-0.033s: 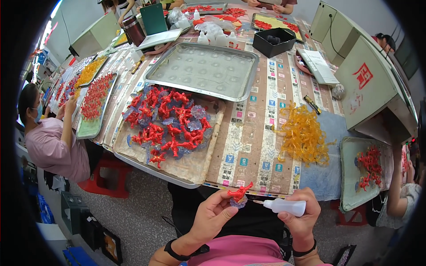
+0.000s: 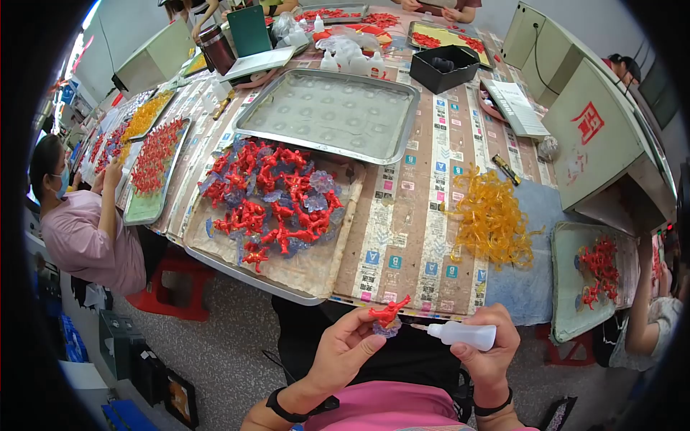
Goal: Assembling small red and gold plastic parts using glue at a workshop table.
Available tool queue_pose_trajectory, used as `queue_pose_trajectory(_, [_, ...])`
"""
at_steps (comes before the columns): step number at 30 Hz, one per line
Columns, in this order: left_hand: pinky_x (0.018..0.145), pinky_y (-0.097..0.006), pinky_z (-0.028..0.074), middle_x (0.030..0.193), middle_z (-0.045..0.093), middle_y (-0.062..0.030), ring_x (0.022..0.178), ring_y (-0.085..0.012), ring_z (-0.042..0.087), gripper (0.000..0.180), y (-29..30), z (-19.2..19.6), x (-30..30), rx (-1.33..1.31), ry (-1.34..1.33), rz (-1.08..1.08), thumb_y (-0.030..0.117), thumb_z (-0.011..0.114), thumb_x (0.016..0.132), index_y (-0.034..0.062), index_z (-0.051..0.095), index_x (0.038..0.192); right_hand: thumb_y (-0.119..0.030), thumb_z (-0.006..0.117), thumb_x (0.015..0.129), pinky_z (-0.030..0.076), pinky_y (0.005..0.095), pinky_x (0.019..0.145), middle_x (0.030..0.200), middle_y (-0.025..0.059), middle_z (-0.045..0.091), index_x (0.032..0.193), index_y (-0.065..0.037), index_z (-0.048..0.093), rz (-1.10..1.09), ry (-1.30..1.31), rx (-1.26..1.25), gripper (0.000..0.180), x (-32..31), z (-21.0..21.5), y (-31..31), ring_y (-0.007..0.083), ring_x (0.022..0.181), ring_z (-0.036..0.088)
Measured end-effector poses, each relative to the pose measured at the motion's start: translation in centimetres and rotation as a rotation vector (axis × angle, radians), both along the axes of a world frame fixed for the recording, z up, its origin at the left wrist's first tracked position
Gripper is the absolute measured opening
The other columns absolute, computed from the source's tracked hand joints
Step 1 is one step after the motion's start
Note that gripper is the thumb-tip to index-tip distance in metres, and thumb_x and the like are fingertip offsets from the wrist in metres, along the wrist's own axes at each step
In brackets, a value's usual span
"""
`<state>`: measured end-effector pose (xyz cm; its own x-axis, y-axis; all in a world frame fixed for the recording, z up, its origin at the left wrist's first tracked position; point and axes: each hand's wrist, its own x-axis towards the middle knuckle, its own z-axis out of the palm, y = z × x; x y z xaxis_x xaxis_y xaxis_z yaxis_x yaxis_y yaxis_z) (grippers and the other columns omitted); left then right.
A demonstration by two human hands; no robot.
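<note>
My left hand [image 2: 347, 350] pinches a small red figurine [image 2: 389, 313] on a clear purplish base [image 2: 387, 329] between thumb and fingers. In my right hand [image 2: 493, 346] is a white squeeze bottle [image 2: 462, 335], tipped sideways. Its thin nozzle points left at the figurine's base; whether the tip touches it I cannot tell. Beyond my left hand, a paper-lined tray [image 2: 325, 281] bears a heap of red figurines [image 2: 266, 172] with purplish clear bases. To the right lies a pile of yellow translucent pieces [image 2: 496, 219].
A metal tray [image 2: 323, 108] with round marks overlaps the back of the figurine tray. Farther off stand a black box [image 2: 444, 68] and several white bottles [image 2: 356, 65]. A pale metal cabinet [image 2: 611, 136] rises at right. A masked co-worker [image 2: 90, 223] sits at left.
</note>
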<state>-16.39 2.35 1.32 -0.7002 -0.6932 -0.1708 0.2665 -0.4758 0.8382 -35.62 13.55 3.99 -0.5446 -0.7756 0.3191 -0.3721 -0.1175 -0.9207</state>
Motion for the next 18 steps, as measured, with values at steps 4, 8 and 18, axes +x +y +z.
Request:
queue_pose_trajectory(4, [0.101, -0.035, 0.041, 0.123, 0.056, -0.0140, 0.113, -0.0195, 0.054, 0.037, 0.07, -0.35, 0.08, 0.051, 0.007, -0.009, 0.008, 0.062, 0.090, -0.0032, 0.050, 0.123, -0.027, 0.085, 0.067, 0.040, 0.0280, 0.063, 0.076, 0.0052, 0.061, 0.085, -0.003, 0.064, -0.001, -0.002, -0.012, 0.036, -0.14, -0.15, 0.22, 0.0155, 0.067, 0.053])
queue_pose_trajectory(8, [0.099, -0.037, 0.045, 0.121, 0.056, -0.0162, 0.113, -0.0222, 0.055, 0.036, 0.07, -0.24, -0.11, 0.152, 0.016, -0.018, 0.012, 0.057, 0.094, -0.0028, 0.048, 0.125, -0.027, 0.085, 0.068, 0.040, 0.0280, 0.062, 0.076, 0.0045, 0.061, 0.084, -0.004, 0.063, 0.013, 0.000, -0.013, 0.036, -0.03, -0.05, 0.29, 0.0152, 0.065, 0.052])
queue_pose_trajectory(18, [0.092, -0.033, 0.049, 0.115, 0.060, -0.0130, 0.102, -0.0207, 0.061, 0.030, 0.28, -0.15, 0.07, 0.280, -0.005, -0.062, 0.016, 0.052, 0.097, -0.0031, 0.050, 0.120, -0.029, 0.086, 0.067, 0.041, 0.0286, 0.063, 0.076, 0.0047, 0.061, 0.087, -0.004, 0.063, -0.029, -0.034, -0.021, 0.039, 0.66, -0.32, 0.03, 0.0162, 0.069, 0.053])
